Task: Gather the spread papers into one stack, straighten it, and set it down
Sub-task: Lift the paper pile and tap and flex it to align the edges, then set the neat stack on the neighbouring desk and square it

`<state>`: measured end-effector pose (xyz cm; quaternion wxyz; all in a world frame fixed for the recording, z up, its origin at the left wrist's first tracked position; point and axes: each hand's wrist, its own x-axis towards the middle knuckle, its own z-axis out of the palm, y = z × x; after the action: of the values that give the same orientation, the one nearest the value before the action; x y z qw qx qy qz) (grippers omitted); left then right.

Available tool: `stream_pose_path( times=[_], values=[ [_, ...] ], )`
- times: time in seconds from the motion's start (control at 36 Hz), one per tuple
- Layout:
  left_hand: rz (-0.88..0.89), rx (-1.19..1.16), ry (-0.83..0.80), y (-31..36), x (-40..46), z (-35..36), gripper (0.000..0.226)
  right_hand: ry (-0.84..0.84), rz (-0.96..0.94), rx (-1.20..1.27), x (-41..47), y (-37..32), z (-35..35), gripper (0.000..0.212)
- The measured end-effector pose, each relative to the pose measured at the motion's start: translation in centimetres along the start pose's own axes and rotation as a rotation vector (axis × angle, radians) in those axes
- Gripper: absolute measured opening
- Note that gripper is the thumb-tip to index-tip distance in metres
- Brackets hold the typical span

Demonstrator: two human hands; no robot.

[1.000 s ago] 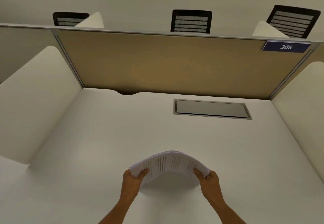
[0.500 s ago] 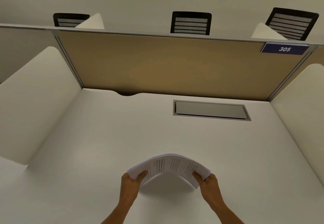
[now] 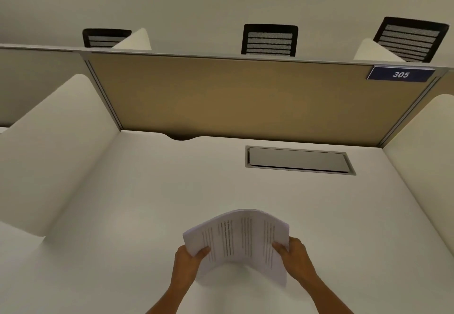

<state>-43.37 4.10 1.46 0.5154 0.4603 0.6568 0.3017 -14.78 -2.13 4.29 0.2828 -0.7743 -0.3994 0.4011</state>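
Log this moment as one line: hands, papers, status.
left hand: grips stack's left edge | right hand: grips right edge | paper stack: gathered, arched upward above desk | status: not yet set down

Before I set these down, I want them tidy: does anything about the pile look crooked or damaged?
The paper stack is bowed upward between the left hand and right hand, and its edges look fanned, not flush. No tears visible. Nothing else on the desk stands out.
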Motion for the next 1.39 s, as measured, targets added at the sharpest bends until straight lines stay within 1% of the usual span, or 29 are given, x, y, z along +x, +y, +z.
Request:
stream_pose_path(
  times=[0.06,0.11,0.19,0.25,0.31,0.33,0.39,0.44,0.5,0.53,0.58,0.64,0.72,0.75,0.83,0.92,1.0,1.11,1.25,1.39],
  values=[
    [-0.024,-0.006,-0.029,0.2,0.3,-0.5,0.026,-0.067,-0.048,-0.044,0.3,-1.0,-1.3,0.01],
    [-0.032,-0.039,-0.07,0.3,0.4,-1.0,0.025,-0.133,-0.079,-0.05,0.6,-2.1,-2.6,0.007],
    [-0.031,-0.11,-0.133,0.5,0.6,-1.8,0.028,-0.203,-0.082,0.055,1.0,-3.4,-4.4,0.015],
    [-0.067,-0.162,-0.17,0.5,0.9,-2.3,0.031,-0.254,-0.07,0.117,1.2,-4.1,-5.4,0.018],
    [-0.118,-0.186,-0.213,0.5,1.2,-2.6,0.038,-0.325,-0.062,0.149,1.5,-4.7,-6.2,0.02],
    [-0.12,-0.153,-0.207,0.6,1.3,-2.8,0.045,-0.358,-0.057,0.154,1.6,-4.9,-6.6,0.021],
    [-0.035,-0.038,-0.155,1.1,1.4,-2.9,0.071,-0.402,-0.043,0.149,1.8,-5.4,-7.1,0.022],
    [0.129,0.077,-0.128,2.2,1.4,-3.1,0.097,-0.432,-0.044,0.131,1.9,-5.9,-7.4,0.023],
    [0.309,0.276,-0.135,3.9,1.8,-3.2,0.11,-0.461,-0.044,0.104,1.8,-6.3,-7.5,0.023],
    [0.365,0.358,-0.173,4.9,2.0,-3.2,0.11,-0.475,-0.041,0.082,1.8,-6.5,-7.5,0.023],
    [0.39,0.444,-0.308,7.1,2.1,-2.8,0.105,-0.513,-0.044,0.032,1.7,-7.1,-7.4,0.022],
    [0.375,0.472,-0.442,9.2,2.1,-2.2,0.103,-0.56,-0.058,-0.001,1.6,-7.8,-7.3,0.021],
    [0.239,0.503,-0.611,11.2,2.0,-1.7,0.098,-0.61,-0.084,-0.04,1.6,-9.0,-7.4,0.023],
    [0.201,0.53,-0.657,11.5,1.9,-1.8,0.091,-0.619,-0.092,-0.049,1.6,-9.3,-7.4,0.023],
    [0.161,0.553,-0.754,11.4,1.8,-2.3,0.058,-0.638,-0.104,-0.077,1.7,-10.3,-7.7,0.025],
    [0.1,0.466,-0.822,10.7,1.3,-2.7,0.046,-0.663,-0.118,-0.109,1.9,-10.9,-8.3,0.025],
    [0.071,0.385,-0.787,10.2,0.5,-2.7,0.047,-0.66,-0.128,-0.075,2.0,-11.1,-8.8,0.028],
    [0.063,0.298,-0.732,10.1,-0.5,-2.6,0.048,-0.619,-0.119,0.03,2.2,-10.8,-9.4,0.037],
    [0.02,0.11,-0.681,10.0,-2.1,-2.9,0.041,-0.514,-0.144,0.046,2.6,-8.7,-10.9,0.037],
    [-0.004,-0.009,-0.622,9.6,-3.6,-2.8,0.04,-0.54,-0.095,0.295,2.6,-5.4,-11.3,0.048]
  ],
)
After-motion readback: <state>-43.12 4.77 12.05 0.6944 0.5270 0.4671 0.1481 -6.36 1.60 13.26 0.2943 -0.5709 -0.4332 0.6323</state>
